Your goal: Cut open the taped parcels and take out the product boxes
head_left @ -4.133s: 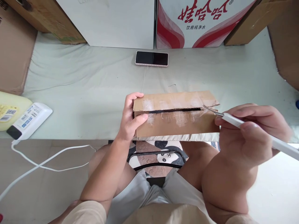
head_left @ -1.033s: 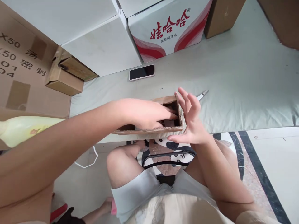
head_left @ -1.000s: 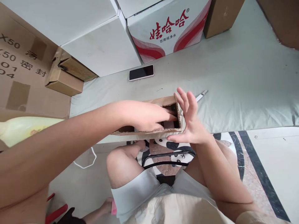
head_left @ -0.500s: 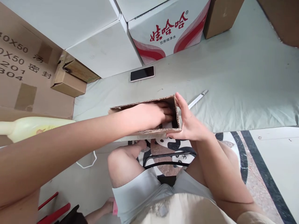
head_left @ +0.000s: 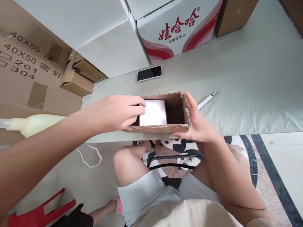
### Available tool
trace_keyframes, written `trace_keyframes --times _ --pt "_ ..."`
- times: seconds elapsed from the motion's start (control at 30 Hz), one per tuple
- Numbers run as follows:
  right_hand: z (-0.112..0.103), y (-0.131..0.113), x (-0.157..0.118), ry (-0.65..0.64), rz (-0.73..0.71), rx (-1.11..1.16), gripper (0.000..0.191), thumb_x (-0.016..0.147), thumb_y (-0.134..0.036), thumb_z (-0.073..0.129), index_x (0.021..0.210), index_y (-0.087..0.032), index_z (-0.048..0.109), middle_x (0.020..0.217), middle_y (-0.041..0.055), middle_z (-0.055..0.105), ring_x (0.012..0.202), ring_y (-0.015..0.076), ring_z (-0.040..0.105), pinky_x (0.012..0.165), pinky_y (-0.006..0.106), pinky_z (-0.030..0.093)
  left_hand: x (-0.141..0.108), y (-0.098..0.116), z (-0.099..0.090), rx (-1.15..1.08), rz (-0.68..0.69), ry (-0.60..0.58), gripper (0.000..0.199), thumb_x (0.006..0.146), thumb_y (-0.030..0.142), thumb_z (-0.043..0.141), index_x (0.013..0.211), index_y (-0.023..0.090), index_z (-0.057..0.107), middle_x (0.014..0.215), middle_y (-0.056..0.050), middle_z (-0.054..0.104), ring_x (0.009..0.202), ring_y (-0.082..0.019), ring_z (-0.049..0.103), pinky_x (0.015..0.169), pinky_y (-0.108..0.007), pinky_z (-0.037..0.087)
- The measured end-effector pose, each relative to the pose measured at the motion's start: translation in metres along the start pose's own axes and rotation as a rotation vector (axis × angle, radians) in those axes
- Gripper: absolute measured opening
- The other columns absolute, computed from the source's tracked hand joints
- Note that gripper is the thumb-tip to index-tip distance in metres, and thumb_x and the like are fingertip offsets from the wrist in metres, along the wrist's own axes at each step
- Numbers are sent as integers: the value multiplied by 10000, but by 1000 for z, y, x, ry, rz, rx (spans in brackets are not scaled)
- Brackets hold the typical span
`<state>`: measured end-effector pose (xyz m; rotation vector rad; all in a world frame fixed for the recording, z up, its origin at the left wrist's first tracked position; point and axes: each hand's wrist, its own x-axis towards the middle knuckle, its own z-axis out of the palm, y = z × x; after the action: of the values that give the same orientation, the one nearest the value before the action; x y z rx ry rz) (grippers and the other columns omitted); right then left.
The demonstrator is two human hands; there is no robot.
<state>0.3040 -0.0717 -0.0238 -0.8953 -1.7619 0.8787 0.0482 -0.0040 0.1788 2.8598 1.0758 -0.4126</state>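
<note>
A narrow, open-topped cardboard box (head_left: pixel 156 129) lies in front of me on the cloth-covered surface. My right hand (head_left: pixel 199 126) grips its right end, thumb and fingers on opposite sides. Inside the box sits a white block-like box (head_left: pixel 153 113), its plain face turned up. My left hand (head_left: pixel 118 112) comes in over the left end of the cardboard box, its bent fingers on the white box's left edge; the thumb is hidden. Dark space shows inside the carton, right of the white box. A white utility knife (head_left: pixel 207 100) lies beyond my right hand.
A phone (head_left: pixel 149 73) lies behind the carton. White cabinets (head_left: pixel 113 47), a printed water carton (head_left: pixel 177 34) and small brown boxes (head_left: pixel 79 83) stand along the back. A pale yellow bottle (head_left: pixel 40 123) is under my left forearm. A red stool (head_left: pixel 44 211) stands lower left.
My left hand has drawn back left from deep inside the carton, and the white box now shows. My right hand keeps its hold on the carton's right end. The view has shifted slightly.
</note>
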Motion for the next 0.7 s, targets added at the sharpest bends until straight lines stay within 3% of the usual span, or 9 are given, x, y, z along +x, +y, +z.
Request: trace_keyframes --times 0.07,0.13,0.23,0.3,0.47,0.7 --pt "0 -1 1 9 -1 3 1363 754 -721 829 1711 -355 -69 1767 132 249 1645 391 278 1315 630 321 -5 5 -3 59 -89 -97 426 969 388 402 690 236 687 952 -42 799 611 -183 637 585 -348 444" --pt "1 -2 1 12 -3 0 1361 750 -723 831 1711 -361 -62 1764 127 250 1642 395 282 1314 633 325 -5 13 -5 100 -282 -179 557 980 517 416 541 218 583 631 -54 689 451 -164 517 549 -355 424" --pt "2 -3 1 0 -24 -5 1356 753 -722 829 1707 -373 -69 1754 130 263 1630 398 307 1309 642 334 4 24 -5 136 -504 -296 704 958 706 402 476 212 538 405 -52 507 390 -178 483 559 -367 449" --pt "3 -4 1 -3 -19 -9 1357 751 -738 821 1708 -368 -66 1746 137 277 1623 399 319 1307 647 338 8 27 -3 152 -540 -306 743 924 791 394 504 209 590 387 -53 494 416 -204 536 595 -384 483" --pt "4 -5 1 8 -18 -15 1341 747 -752 816 1719 -351 -17 1744 133 293 1612 405 335 1305 642 351 8 20 6 118 -467 -250 778 886 857 399 524 210 632 397 -57 510 514 -249 633 683 -416 532" --pt "1 -6 2 26 -8 -51 1369 734 -761 822 1717 -353 -39 1770 140 234 1622 417 295 1312 652 312 14 25 4 0 -484 -161 397 839 567 645 643 231 562 565 -34 582 698 -279 677 773 -418 524"
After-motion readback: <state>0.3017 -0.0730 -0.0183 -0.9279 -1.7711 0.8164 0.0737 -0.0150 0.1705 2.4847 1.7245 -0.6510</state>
